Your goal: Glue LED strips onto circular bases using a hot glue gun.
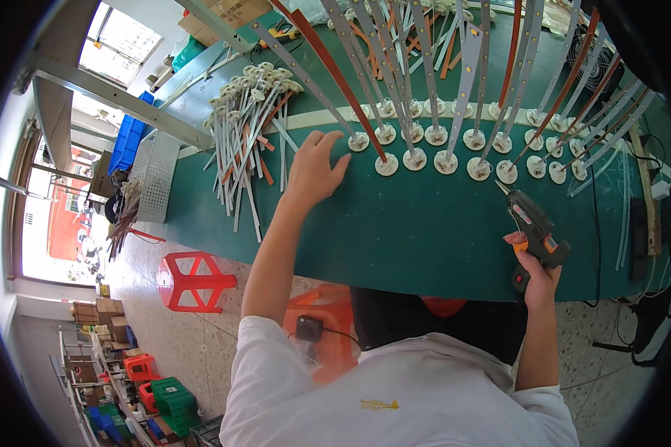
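In my right hand is a black hot glue gun with an orange trigger, its nozzle pointing up and left toward the white round bases. My left hand is empty, thumb and fingers apart, just left of the leftmost white base. Rows of these bases stand across the green table. From each rises an upright strip; some are LED strips dotted with small lights, others show a reddish-brown side. The nozzle tip is close to a base in the front row.
A pile of similar strips with white ends lies left of my left hand. Beyond it are a white perforated basket and a blue bin. A black cable runs down the table's right side. A red stool stands on the floor.
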Motion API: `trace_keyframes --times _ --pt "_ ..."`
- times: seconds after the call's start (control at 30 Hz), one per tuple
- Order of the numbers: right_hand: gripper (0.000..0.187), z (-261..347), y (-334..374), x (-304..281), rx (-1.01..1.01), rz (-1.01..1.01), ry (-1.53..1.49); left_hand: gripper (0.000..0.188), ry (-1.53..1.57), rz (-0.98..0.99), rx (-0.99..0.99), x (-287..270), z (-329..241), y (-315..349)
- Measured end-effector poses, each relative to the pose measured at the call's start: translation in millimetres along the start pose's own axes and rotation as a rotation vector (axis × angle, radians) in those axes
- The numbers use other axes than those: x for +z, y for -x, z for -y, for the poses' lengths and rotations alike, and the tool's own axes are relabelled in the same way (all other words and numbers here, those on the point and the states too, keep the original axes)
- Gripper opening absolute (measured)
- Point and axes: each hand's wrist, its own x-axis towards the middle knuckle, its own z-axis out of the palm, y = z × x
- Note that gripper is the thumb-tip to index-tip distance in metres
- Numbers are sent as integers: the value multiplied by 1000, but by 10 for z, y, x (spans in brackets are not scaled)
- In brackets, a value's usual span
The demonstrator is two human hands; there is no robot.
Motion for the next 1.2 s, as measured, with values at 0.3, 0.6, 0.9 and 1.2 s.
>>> trace_keyframes --times 0.3,0.6,0.9,1.2 --pt "25 -44 -7 -17 9 17 27 10 66 -11 45 -13 131 -48" --pt "25 11 -1 2 -4 14 35 34 -442 -237 -21 -924 912 -112" --pt "25 -32 3 2 -32 -5 13 34 -711 277 255 -898 1404 -237" --pt "24 -39 -20 1 -38 20 66 37 -584 103 241 -900 1368 -112"
